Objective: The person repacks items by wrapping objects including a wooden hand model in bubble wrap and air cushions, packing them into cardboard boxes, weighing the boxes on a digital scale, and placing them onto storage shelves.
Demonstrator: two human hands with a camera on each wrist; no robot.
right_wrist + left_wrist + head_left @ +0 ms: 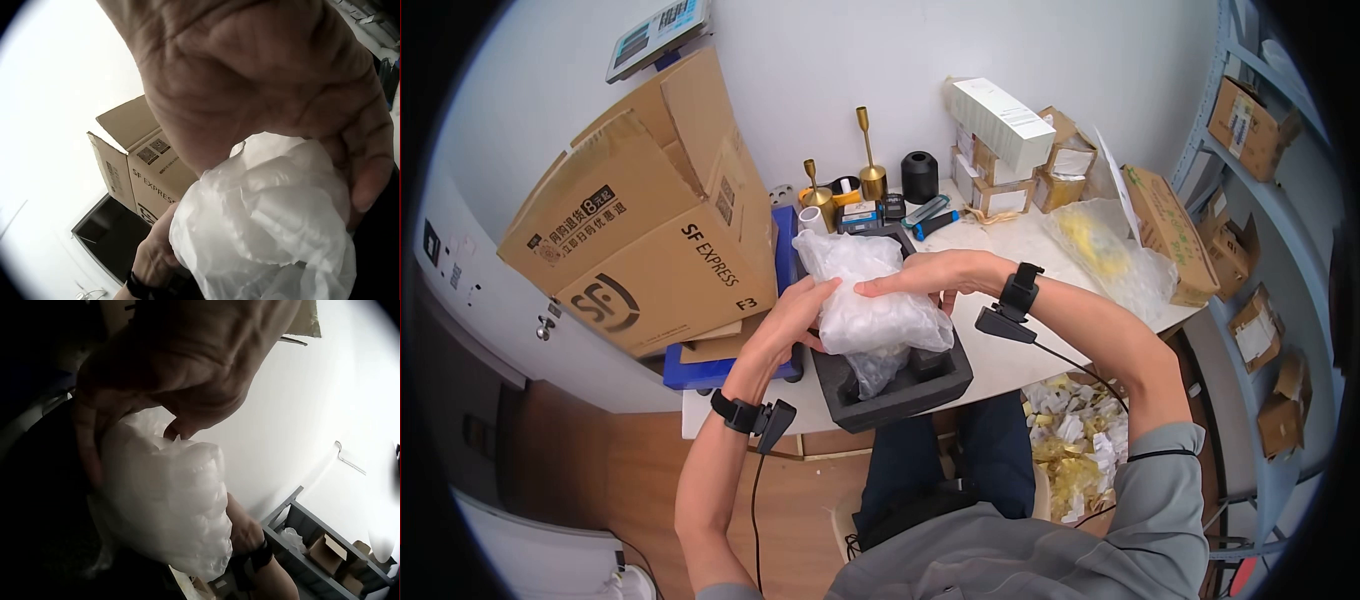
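Note:
A bundle of white air-cushion wrap (875, 300) is held between both hands over a black foam tray (900, 395). The left hand (788, 318) grips its left side, thumb on top and fingers beneath. From the right, the right hand (925, 280) holds the other side, its thumb lying across the top. In the left wrist view the air-cushion wrap (169, 494) shows rows of puffed cells. The right wrist view has the crumpled wrap (269, 219) between thumb and fingers. A clear plastic bag (875, 372) shows in the foam tray below. What the wrap encloses is hidden.
A large SF Express carton (650, 215) leans at the left on a blue platform (700, 375). Behind the tray stand brass candlesticks (872, 175), a black cylinder (919, 177) and a blue-handled cutter (935, 225). Small boxes (1005, 150) are stacked at the back right.

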